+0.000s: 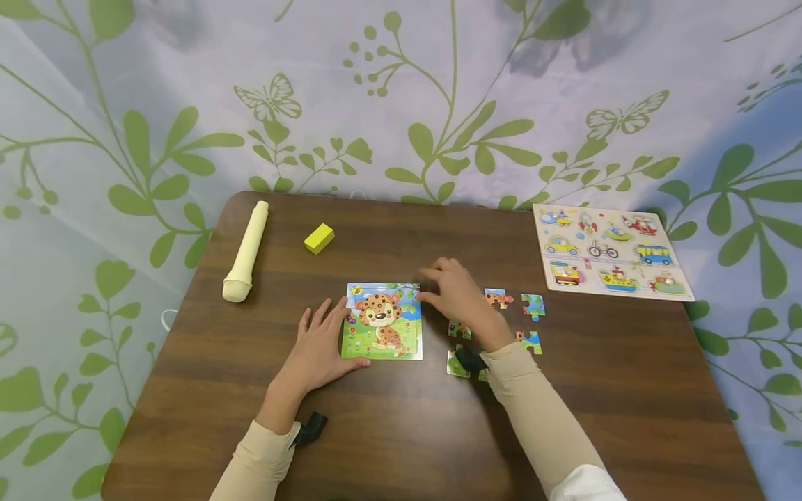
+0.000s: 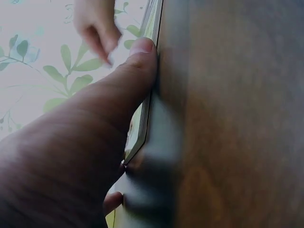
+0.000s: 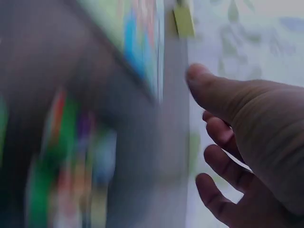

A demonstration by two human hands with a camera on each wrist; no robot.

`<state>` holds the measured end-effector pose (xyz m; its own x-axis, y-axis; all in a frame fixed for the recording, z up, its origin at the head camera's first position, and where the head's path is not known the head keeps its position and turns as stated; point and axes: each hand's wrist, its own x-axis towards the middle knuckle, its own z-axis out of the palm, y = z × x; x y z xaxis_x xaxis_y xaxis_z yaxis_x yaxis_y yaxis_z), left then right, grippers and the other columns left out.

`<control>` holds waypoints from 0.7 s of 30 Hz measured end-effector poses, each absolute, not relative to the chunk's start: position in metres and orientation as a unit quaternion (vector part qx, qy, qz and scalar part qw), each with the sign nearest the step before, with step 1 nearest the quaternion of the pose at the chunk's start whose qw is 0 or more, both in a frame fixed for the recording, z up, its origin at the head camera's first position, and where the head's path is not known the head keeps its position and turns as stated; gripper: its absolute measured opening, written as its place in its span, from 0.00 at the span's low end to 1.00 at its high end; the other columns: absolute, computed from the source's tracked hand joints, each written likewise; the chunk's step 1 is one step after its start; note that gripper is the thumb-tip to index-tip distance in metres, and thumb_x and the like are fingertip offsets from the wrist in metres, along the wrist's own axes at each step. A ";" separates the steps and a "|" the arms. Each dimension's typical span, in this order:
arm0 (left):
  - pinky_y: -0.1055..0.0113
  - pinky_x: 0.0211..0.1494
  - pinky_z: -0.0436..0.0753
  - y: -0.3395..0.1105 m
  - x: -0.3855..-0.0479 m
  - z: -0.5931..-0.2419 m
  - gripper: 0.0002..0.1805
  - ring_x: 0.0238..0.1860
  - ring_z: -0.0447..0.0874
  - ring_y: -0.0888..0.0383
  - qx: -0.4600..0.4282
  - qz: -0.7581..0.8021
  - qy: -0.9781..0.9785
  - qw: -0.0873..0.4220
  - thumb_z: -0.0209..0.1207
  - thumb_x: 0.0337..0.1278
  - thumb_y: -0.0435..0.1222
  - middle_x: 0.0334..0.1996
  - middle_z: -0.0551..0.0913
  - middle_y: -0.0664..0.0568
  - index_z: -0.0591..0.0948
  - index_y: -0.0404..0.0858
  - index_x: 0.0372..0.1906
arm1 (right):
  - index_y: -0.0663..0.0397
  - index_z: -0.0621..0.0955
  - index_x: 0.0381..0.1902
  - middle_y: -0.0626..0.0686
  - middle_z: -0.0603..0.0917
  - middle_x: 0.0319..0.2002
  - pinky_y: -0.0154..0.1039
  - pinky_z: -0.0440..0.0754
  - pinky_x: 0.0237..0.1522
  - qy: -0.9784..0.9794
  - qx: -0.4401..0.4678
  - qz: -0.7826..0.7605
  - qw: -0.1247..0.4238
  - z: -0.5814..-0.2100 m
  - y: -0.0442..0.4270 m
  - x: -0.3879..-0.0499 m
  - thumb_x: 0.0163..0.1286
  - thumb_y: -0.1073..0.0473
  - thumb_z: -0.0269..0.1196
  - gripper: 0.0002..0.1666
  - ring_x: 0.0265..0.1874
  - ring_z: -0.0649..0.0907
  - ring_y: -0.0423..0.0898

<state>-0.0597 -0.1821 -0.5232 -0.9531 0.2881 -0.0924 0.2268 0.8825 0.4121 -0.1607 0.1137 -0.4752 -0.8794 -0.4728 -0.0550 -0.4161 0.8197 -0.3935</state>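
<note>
A square puzzle board (image 1: 401,332) with a leopard cub picture lies flat on the table. My left hand (image 1: 318,349) rests at its lower left corner, fingers spread along the left edge. In the left wrist view the left thumb (image 2: 140,52) touches the board's edge (image 2: 141,130). Over the board's upper right corner, my right hand (image 1: 460,296) hovers with loosely bent fingers. Nothing shows between those fingers in the right wrist view. Several loose jigsaw pieces (image 1: 533,305) lie right of the board, some partly hidden under the right hand and forearm.
A pale microphone-shaped object (image 1: 246,254) lies at the table's left side. A yellow block (image 1: 319,239) sits near the back edge. At the back right is a wooden vehicle puzzle board (image 1: 589,263). Patterned cloth (image 1: 438,104) hangs behind the brown table (image 1: 401,438).
</note>
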 end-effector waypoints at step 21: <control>0.30 0.77 0.51 -0.181 -0.064 -0.523 0.68 0.81 0.49 0.38 0.164 0.166 0.970 0.070 0.67 0.40 0.74 0.80 0.58 0.44 0.55 0.42 0.82 | 0.54 0.81 0.65 0.59 0.78 0.51 0.54 0.76 0.49 0.963 -0.159 -0.178 0.122 -0.501 0.277 -0.155 0.63 0.49 0.74 0.34 0.50 0.74 0.57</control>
<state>-0.0642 -0.1809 -0.5227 -0.9363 0.3419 -0.0806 0.2958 0.8911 0.3441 -0.1553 0.2765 -0.5013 -0.9196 -0.3493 -0.1796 -0.2623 0.8865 -0.3812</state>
